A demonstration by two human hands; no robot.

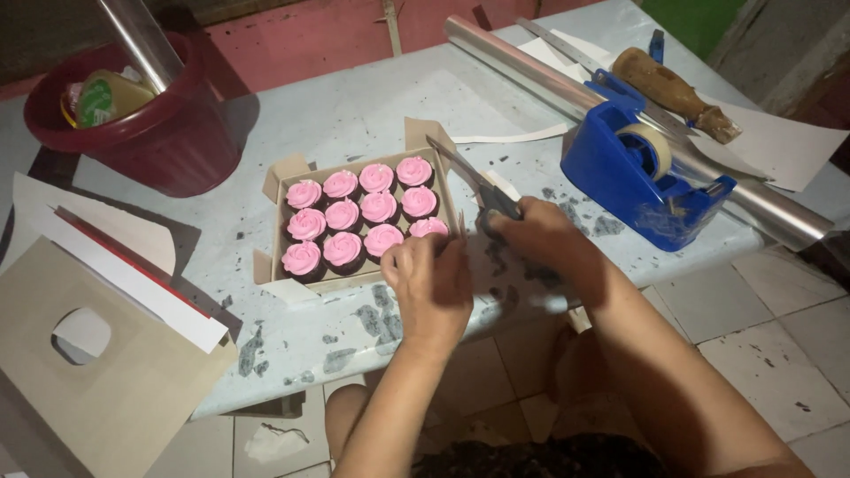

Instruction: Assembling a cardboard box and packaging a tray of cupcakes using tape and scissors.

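Looks like a home packing corner: worn painted table, tiled floor, blue tape dispenser, boxed pink cupcakes

Both hands curled (grips closed)

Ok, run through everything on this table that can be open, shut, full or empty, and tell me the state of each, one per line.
Cupcake box: open, flaps out, full of pink-frosted cupcakes.
Scissors: blades look shut, held in the right hand.
Left hand: at the box's near right corner.
Tape dispenser: loaded with a roll.
Red bucket: has things in it.
Foil roll: rolled up, lying flat.
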